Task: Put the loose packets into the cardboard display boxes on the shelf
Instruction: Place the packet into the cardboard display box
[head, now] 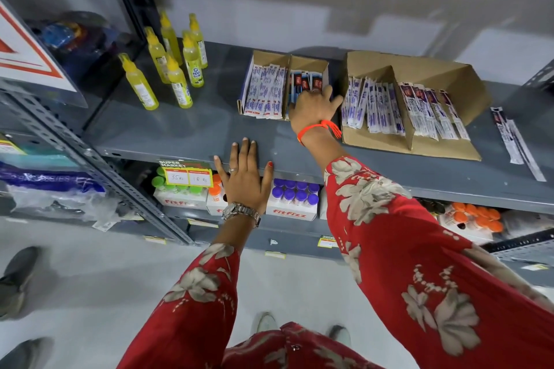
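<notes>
Two cardboard display boxes stand on the grey shelf [180, 129]. The smaller box [311, 61] holds white-and-blue packets [265, 90] in its left half and dark packets [302, 81] in its right half. My right hand [313, 106] reaches into that right half, fingers on the dark packets; whether it grips one is hidden. The larger box [434, 75] to the right holds more long packets in two compartments. Loose packets [515, 138] lie on the shelf at the far right. My left hand [244, 177] lies flat on the shelf's front edge, fingers spread, holding nothing.
Several yellow glue bottles [177, 60] stand at the shelf's left. Below are Fitfizz cartons with purple [295, 192], green and orange capped tubes. A slotted metal upright [90, 159] runs diagonally on the left. Another person's shoes [18, 275] are on the floor at left.
</notes>
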